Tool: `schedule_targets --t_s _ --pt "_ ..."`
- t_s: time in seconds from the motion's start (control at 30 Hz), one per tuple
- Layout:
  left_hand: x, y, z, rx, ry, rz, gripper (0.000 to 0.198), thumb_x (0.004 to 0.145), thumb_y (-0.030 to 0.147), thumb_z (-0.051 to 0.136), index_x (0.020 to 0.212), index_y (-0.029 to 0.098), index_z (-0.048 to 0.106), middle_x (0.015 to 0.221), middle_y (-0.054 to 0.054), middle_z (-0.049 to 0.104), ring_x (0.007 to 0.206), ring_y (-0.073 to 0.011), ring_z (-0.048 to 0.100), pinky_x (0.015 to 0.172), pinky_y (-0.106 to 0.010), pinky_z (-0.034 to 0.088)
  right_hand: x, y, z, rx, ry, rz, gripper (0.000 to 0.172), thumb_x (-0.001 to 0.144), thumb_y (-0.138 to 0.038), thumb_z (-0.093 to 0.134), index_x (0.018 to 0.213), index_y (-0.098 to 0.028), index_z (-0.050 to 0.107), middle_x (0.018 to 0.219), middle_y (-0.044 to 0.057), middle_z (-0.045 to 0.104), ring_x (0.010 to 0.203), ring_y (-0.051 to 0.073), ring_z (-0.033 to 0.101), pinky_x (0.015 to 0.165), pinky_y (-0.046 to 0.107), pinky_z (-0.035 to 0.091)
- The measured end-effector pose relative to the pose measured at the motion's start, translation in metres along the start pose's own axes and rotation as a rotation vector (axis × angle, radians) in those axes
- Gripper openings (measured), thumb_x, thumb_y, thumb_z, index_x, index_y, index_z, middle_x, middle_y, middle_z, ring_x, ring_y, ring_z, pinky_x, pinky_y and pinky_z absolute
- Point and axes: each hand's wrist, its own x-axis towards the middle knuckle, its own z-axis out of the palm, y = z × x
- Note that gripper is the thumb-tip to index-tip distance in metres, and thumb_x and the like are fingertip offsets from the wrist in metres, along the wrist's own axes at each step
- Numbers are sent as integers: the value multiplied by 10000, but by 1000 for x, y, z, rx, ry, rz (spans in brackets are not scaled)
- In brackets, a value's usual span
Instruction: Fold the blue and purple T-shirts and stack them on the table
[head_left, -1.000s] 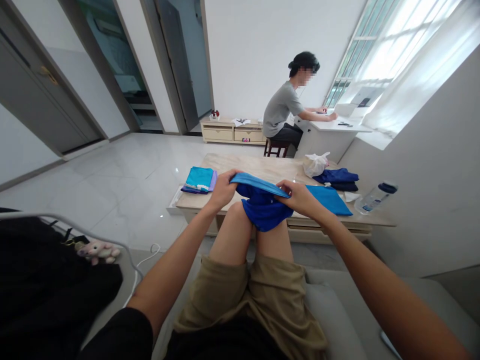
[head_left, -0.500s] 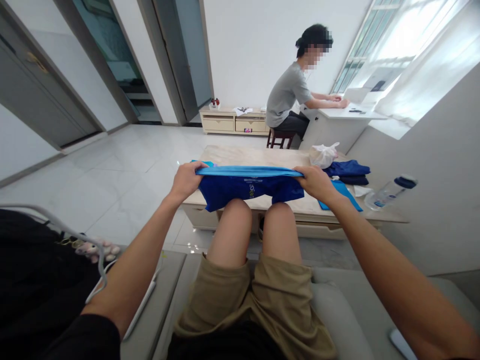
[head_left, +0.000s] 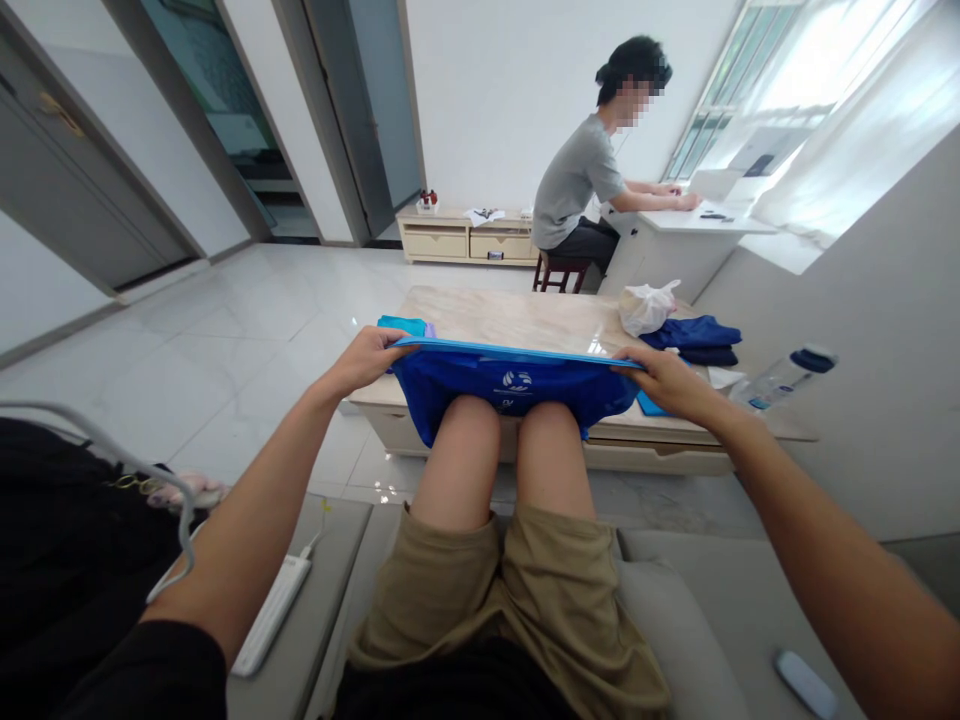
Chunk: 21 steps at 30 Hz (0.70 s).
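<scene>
Stretched between my hands above my knees is a blue bag with a light blue top edge and a white printed logo. My left hand pinches the edge at its left end. At the right end, my right hand grips the same edge between thumb and fingers. The bag's body hangs down over my knees and the front of the wooden table. A folded teal cloth-like item lies on the table beyond my left hand. Part of a bright blue flat piece shows below my right hand.
A white plastic bag, dark blue folded fabric and a clear water bottle stand on the table's right side. On the sofa lie a white power bank and a pale device. A person sits at a white desk.
My hands have moved apart, the right one outward, pulling the bag's edge wider and tauter. More of the bag's front hangs down, and its white logo now shows.
</scene>
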Motion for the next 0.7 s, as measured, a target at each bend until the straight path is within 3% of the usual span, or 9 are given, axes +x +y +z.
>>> schedule_targets --t_s 0.17,0.3,0.53,0.7 --pt "1 -1 -1 -83 -13 -82 699 758 882 755 870 194 805 772 -53 747 734 -232 684 625 -309 565 0 -7 -16 15 122 39 346 1003 -480 569 912 -227 786 812 62 761 748 260 660 741 362 513" --pt "11 7 -5 22 0 -11 635 798 822 737 822 189 786 734 -29 719 728 -217 649 634 -282 531 13 -11 -26 -70 197 67 326 999 -423 574 994 -213 823 834 95 786 768 290 689 795 400 535" --pt "26 22 -13 228 110 68 486 921 650 646 720 207 646 642 8 579 687 -174 527 618 -262 420 29 -25 -36 -258 330 180 303 1034 -393 571 1089 -251 834 1052 131 827 1016 361 731 917 451 547" --pt "38 56 -31 357 287 196 437 1007 567 591 733 227 565 689 6 530 742 -175 461 717 -291 395 43 -52 -67 -295 470 290 337 1083 -384 553 1193 -209 819 1089 155 818 1051 343 718 952 458 535"
